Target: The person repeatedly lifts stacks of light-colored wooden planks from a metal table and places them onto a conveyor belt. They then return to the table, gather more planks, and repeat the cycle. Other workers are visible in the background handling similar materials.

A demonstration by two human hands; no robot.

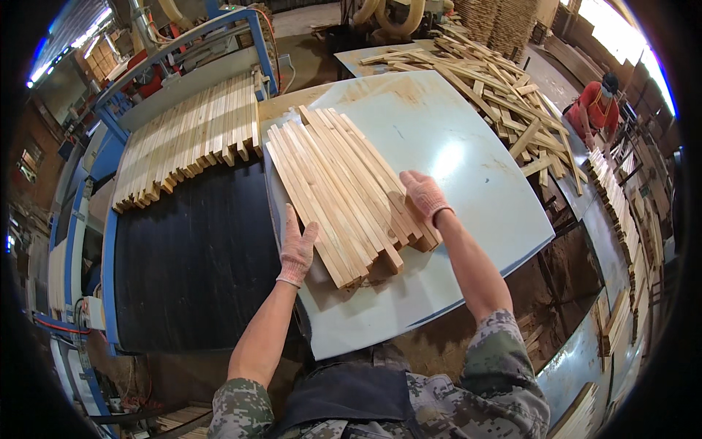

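A batch of several pale wooden slats [344, 194] lies side by side on a light grey table top [468, 175], running from near me toward the far left. My left hand [297, 249], in a pink knit glove, presses flat against the batch's left edge near its close end. My right hand [424, 196], gloved the same way, rests with fingers spread on the right side of the batch, over the slats' near ends. Neither hand is closed around a slat.
A black conveyor belt [197, 256] in a blue frame lies to the left, carrying a row of more slats [186, 139]. A loose heap of slats [490, 80] sits at the table's far right. A person in a red top [598, 110] works beside stacked wood at the right.
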